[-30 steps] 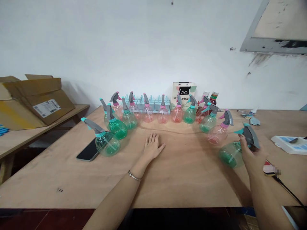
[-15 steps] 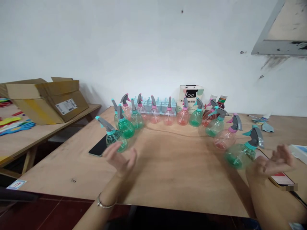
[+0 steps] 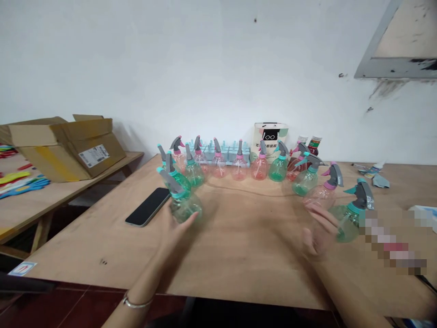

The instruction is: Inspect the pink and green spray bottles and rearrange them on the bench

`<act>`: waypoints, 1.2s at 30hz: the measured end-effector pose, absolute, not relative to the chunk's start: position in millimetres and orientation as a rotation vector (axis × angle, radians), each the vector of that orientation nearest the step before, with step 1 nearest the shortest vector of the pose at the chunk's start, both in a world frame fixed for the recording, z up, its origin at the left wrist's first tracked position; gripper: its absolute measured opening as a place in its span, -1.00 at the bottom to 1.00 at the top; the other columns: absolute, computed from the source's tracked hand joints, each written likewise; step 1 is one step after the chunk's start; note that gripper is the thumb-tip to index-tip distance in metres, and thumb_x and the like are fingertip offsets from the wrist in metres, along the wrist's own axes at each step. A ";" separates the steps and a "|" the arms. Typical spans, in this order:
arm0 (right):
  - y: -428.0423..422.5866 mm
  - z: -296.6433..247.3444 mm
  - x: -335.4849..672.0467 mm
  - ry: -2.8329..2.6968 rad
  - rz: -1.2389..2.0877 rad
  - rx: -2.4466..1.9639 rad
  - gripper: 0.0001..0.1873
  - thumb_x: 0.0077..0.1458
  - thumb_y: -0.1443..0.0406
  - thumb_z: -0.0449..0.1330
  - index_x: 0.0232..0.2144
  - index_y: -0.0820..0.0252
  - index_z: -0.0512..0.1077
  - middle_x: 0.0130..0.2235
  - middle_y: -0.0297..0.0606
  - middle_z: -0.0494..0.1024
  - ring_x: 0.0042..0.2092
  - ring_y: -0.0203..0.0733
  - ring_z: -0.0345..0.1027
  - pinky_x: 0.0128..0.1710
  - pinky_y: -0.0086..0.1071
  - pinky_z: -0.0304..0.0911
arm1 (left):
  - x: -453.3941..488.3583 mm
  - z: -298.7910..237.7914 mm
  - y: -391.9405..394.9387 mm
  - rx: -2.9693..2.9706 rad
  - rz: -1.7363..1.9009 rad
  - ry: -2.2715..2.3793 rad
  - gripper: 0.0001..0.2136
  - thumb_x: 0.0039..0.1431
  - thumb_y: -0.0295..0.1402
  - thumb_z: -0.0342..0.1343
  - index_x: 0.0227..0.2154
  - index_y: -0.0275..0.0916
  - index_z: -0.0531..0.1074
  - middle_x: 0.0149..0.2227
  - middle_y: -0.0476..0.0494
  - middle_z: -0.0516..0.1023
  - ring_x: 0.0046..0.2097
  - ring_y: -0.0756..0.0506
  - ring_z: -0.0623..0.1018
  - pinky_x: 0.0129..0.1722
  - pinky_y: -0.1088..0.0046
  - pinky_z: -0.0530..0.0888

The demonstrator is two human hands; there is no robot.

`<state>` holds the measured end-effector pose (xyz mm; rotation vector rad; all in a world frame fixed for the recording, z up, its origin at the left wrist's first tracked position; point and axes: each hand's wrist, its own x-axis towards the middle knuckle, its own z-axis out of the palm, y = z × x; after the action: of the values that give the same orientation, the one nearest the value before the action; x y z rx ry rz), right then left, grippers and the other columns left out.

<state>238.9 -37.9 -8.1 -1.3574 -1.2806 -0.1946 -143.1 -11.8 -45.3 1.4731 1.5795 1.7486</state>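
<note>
My left hand (image 3: 174,225) is wrapped round a spray bottle (image 3: 187,208), clear green with a grey and teal trigger head, which tilts a little at the left end of an arc of bottles. My right hand (image 3: 319,234), blurred by motion, is open and holds nothing, its fingers bent loosely and its thumb apart. It is close in front of a green spray bottle (image 3: 348,223) and below a pink spray bottle (image 3: 321,196) at the right end of the arc. Several more pink and green spray bottles (image 3: 240,171) stand upright along the back.
Left of my left hand lies a black phone (image 3: 148,207). Behind the bottles are a pale blue rack (image 3: 223,155), a printed paper bag (image 3: 269,136) and dark red bottles (image 3: 314,145). An open cardboard box (image 3: 68,146) and gloves (image 3: 27,184) lie on the left table.
My left hand has closed on the leftmost green spray bottle and shifted it right, away from the phone. My right hand has swung left, across the front of the right-hand bottles.
</note>
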 end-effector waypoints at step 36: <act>41.4 47.8 167.0 -1.245 1.473 -0.557 -0.60 -0.13 0.02 0.20 -0.30 0.16 0.45 -0.32 -0.15 0.63 -0.12 0.07 0.53 -0.13 -0.10 0.47 | -26.4 -53.2 33.4 2.490 0.227 1.510 -0.33 0.31 0.05 -0.26 0.35 -0.25 -0.04 0.40 -0.24 -0.13 0.42 -0.24 -0.17 0.35 -0.05 -0.21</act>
<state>167.0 41.4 47.8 -0.5573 -1.2451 1.4725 -26.4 33.4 -53.2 2.4898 1.5102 0.2267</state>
